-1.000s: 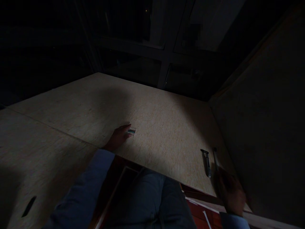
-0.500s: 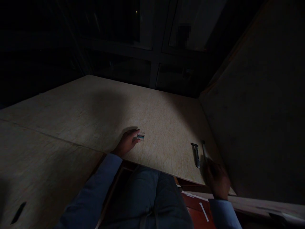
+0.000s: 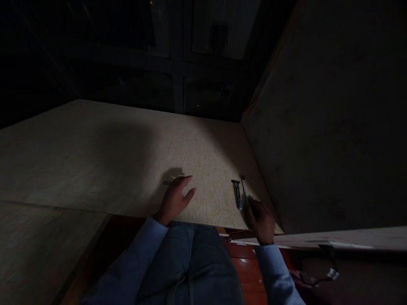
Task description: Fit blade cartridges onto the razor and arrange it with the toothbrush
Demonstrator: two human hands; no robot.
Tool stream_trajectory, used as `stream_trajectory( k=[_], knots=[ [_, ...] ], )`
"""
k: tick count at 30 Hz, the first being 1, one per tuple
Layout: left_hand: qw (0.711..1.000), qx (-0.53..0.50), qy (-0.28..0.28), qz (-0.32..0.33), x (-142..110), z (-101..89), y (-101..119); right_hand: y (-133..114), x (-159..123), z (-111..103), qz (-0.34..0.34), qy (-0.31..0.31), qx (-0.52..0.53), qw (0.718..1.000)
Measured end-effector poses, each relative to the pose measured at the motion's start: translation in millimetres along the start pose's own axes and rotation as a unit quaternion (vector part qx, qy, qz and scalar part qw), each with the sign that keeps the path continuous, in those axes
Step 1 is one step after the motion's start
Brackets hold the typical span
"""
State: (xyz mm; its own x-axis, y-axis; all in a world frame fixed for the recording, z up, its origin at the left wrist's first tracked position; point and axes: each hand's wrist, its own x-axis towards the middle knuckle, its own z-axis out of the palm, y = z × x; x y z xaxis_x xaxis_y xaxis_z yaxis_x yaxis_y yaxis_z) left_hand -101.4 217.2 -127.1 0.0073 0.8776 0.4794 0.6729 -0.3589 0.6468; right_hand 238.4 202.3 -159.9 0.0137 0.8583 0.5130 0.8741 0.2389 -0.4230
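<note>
My left hand (image 3: 176, 198) rests on the pale stone counter (image 3: 121, 161) near its front edge. Its fingers are curled over, and a thin dark sliver (image 3: 167, 183) pokes out to the left of the fingertips. The small clear box seen before is out of sight. My right hand (image 3: 260, 219) is closed round a thin dark stick-like tool (image 3: 243, 186) whose tip points away from me. Just left of it a dark T-headed tool (image 3: 237, 195) lies flat on the counter.
A tall pale panel (image 3: 318, 127) stands upright along the counter's right side. Beyond the counter are dark window frames (image 3: 178, 72). My lap (image 3: 193, 262) and red-brown cabinet fronts (image 3: 251, 271) are below the edge. The light is very dim.
The view has swung right. My left hand has turned over the small clear box, which no longer shows. My right hand has moved up onto the counter beside the T-headed tool.
</note>
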Motion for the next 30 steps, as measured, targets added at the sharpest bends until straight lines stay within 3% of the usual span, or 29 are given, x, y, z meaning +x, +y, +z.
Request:
stream_trajectory(
  k=[3, 6, 8, 11, 15, 19, 25, 30],
  knots=[
    [0.999, -0.022, -0.049, 0.010, 0.9, 54.3, 54.5, -0.2, -0.7, -0.5, -0.019, -0.007, 0.012, 1.000],
    [0.998, 0.026, -0.064, -0.012, 8.9, 101.6, 97.2, 0.1, -2.1, -1.9, -0.042, -0.018, 0.026, 0.999],
    [0.993, 0.077, -0.078, -0.035, 19.1, 121.9, 116.4, -1.0, -2.4, -3.0, -0.048, -0.020, 0.025, 0.998],
    [0.987, 0.093, -0.111, -0.074, 36.4, 134.3, 131.8, -2.8, -1.9, -3.8, -0.053, -0.023, 0.023, 0.998],
    [0.973, 0.104, -0.174, -0.112, 48.2, 124.0, 130.4, -3.0, -1.3, -3.5, -0.045, -0.027, 0.019, 0.998],
    [0.970, 0.115, -0.172, -0.131, 40.1, 91.7, 110.0, -13.3, -2.7, -1.1, -0.022, -0.061, 0.027, 0.998],
    [0.960, 0.151, -0.113, -0.208, 12.3, 31.1, 68.9, -59.0, -1.2, 14.3, -0.019, -0.130, 0.035, 0.991],
    [0.944, 0.190, -0.101, -0.249, -3.5, 1.1, 42.7, -100.8, 10.2, 33.5, -0.029, -0.178, 0.026, 0.983]
  ],
)
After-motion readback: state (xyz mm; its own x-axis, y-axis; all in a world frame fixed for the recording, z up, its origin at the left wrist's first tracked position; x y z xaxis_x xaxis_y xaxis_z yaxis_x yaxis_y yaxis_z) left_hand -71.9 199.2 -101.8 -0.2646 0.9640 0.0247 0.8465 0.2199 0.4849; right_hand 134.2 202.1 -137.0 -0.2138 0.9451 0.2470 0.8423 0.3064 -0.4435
